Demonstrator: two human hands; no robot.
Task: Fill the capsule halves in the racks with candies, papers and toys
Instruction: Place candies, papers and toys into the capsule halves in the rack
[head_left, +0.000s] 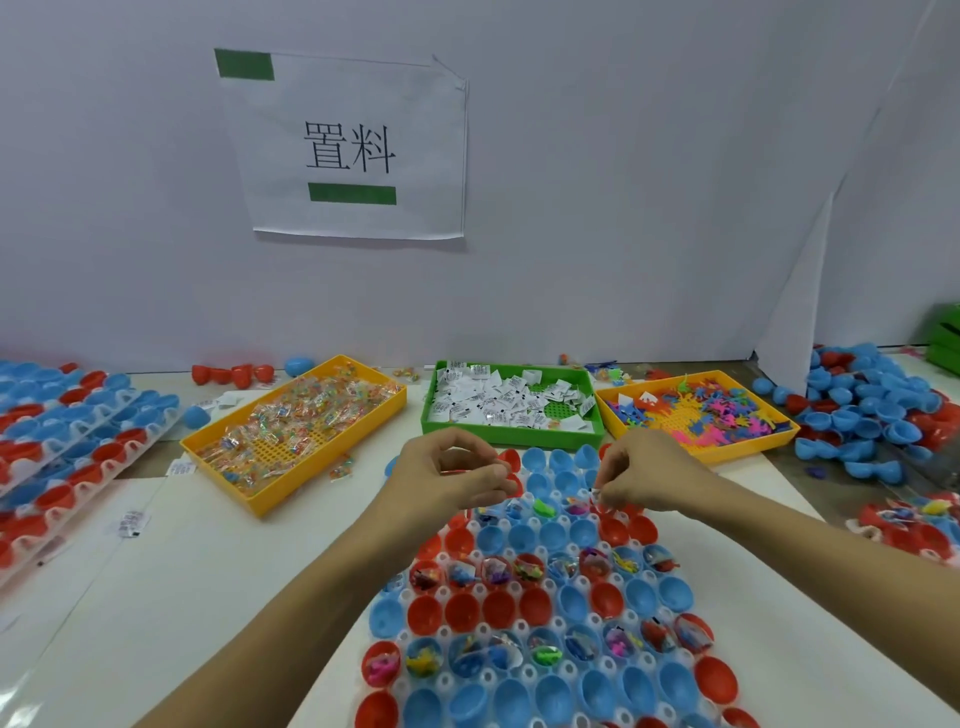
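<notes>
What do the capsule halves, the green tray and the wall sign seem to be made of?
Capsule halves: probably glossy moulded plastic, given the highlights on the thin shells.
Green tray: likely rigid plastic, with a perforated floor.
Wall sign: matte white paper, its corner curling.

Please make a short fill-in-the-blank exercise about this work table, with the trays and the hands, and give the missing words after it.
1. The folded papers lie in the ____ tray.
2. The candies fill the yellow tray on the ____ side of that tray.
3. The right hand pinches a small ____.
4. Both hands hover over the rack of red and ____ capsule halves.

Missing words: green; left; paper; blue
</notes>
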